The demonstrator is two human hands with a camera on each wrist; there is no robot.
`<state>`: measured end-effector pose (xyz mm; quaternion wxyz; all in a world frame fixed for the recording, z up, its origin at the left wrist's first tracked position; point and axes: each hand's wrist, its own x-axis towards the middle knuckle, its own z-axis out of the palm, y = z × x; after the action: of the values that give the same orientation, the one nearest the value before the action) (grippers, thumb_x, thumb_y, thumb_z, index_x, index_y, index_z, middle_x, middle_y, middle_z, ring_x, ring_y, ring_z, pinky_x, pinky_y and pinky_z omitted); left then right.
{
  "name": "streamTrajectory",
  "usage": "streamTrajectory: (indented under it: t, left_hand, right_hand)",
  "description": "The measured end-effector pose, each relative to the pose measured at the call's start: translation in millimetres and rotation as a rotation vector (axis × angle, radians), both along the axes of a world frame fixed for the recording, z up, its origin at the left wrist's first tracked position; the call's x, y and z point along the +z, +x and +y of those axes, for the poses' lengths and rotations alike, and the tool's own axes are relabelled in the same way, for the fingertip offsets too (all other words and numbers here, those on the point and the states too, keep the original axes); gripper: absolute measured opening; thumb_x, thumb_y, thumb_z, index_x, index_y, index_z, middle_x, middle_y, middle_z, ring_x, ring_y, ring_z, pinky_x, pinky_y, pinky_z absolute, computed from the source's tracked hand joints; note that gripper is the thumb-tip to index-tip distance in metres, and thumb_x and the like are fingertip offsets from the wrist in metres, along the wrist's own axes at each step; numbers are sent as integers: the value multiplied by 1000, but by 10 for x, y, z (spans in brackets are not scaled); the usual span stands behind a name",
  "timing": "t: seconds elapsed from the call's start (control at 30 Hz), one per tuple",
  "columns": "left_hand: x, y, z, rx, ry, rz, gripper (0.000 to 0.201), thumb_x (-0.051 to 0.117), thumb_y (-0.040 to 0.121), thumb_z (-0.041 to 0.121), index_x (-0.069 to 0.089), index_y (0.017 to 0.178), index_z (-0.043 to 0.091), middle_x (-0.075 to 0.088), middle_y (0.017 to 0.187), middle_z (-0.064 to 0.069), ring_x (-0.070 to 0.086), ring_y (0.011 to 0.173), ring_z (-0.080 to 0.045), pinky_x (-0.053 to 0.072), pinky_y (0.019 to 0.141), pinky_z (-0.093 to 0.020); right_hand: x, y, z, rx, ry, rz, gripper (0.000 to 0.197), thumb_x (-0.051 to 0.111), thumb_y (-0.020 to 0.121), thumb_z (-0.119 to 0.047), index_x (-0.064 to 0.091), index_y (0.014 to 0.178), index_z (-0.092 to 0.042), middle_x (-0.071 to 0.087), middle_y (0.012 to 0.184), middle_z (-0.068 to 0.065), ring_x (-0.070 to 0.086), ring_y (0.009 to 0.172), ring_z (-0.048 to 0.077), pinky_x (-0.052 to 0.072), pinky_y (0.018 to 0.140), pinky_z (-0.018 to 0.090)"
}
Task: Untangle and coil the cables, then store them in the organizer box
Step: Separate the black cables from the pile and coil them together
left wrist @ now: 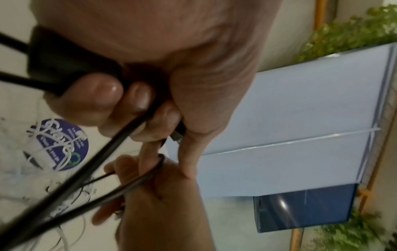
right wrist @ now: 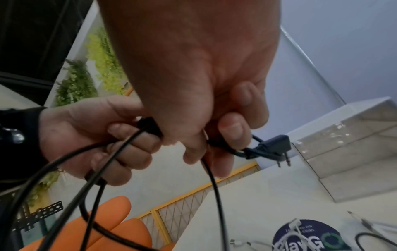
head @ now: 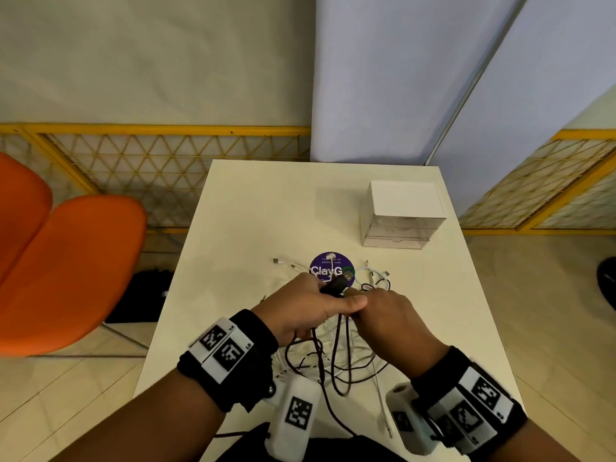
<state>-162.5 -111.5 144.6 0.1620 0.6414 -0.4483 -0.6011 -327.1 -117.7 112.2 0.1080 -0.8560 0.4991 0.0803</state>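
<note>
A black cable (head: 336,341) hangs in loops from both hands above the table (head: 253,228). My left hand (head: 328,295) grips several of its strands, fingers (left wrist: 96,101) curled round them. My right hand (head: 356,305) touches the left and pinches the same cable just behind its black plug (right wrist: 272,149), which sticks out past the fingers (right wrist: 232,132). Under the hands lies a tangle of white cables (head: 376,273) mixed with thin black ones. The white organizer box (head: 400,215) stands at the table's far right, drawers shut.
A round purple sticker (head: 331,268) marks the table just beyond my hands. Orange chairs (head: 66,261) stand to the left. A yellow mesh fence (head: 166,155) and pale blue partition panels (head: 383,78) run behind the table.
</note>
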Motion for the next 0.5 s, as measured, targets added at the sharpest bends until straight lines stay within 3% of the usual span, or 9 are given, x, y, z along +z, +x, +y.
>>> streamTrajectory:
  t: [0.07, 0.2, 0.37, 0.5]
  left_hand:
    - [5, -15, 19, -17, -31, -15, 21, 76, 86, 32, 69, 77, 14, 38, 39, 15, 35, 42, -5, 24, 45, -23]
    - [9, 107, 11, 102, 12, 35, 16, 68, 88, 20, 64, 74, 13, 34, 53, 3, 30, 46, -13, 19, 44, -20]
    - [31, 281, 16, 69, -1, 47, 28, 67, 92, 29, 61, 69, 15, 33, 53, 5, 31, 46, -12, 22, 45, -21]
    - [41, 362, 51, 8, -23, 7, 29, 68, 91, 34, 62, 68, 16, 37, 54, 5, 33, 46, -12, 26, 49, -24]
  right_hand:
    - [-57, -25, -15, -21, 69, -37, 16, 41, 101, -22, 53, 111, -23, 66, 95, 5, 62, 89, 29, 36, 63, 34]
    - [-180, -262, -60, -93, 60, -298, 19, 48, 101, -39, 60, 97, -24, 66, 93, -4, 62, 87, 25, 46, 69, 37]
    - [-242, -498, -28, -111, -55, -504, 19, 54, 97, -43, 65, 90, -29, 64, 88, -12, 62, 77, 15, 51, 65, 40]
    - [-231, -587, 27, -202, -13, -599, 25, 58, 89, -54, 65, 81, -32, 62, 76, -19, 57, 70, 3, 46, 61, 24]
